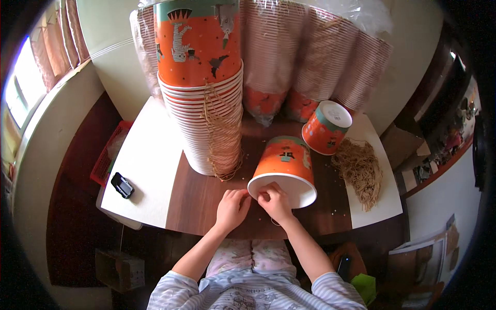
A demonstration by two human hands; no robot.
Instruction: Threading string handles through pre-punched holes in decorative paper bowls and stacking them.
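Note:
An orange paper bucket (285,157) with a teal base band lies on its side on the table, its white-rimmed mouth facing me. My right hand (275,201) reaches into the mouth near the left part of the rim, its fingers curled in a pinch. Close by, outside that rim, my left hand (233,207) is closed with thumb and fingertips together. What the fingertips hold is too small to make out. A thin tan cord (275,222) loops below my right wrist.
A tall stack of nested buckets (199,124), hung with tan cords (221,129), stands left of centre. Plastic-wrapped bucket stacks (274,46) line the back. An upside-down smaller bucket (326,127) and a cord pile (360,170) sit right. A black case (122,185) lies left.

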